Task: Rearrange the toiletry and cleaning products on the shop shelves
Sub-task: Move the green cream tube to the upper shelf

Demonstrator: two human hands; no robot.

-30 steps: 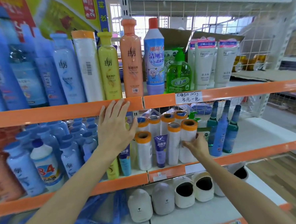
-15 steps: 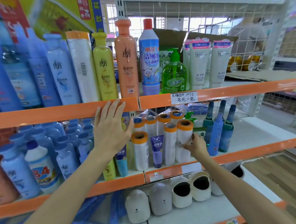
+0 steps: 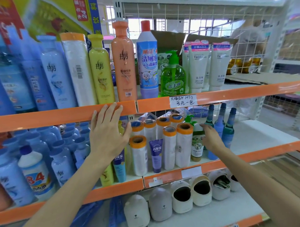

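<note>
A green-capped pump bottle with a pale label (image 3: 196,142) stands on the middle shelf, just beside the white orange-capped rolls (image 3: 183,146). The right hand (image 3: 211,139), fingers loosely spread and holding nothing, touches the bottle's near side. The left hand (image 3: 108,133), spread flat, rests on the orange shelf edge (image 3: 58,117) above. The step appears to be reaching; next, the fingers must close around the bottle.
</note>
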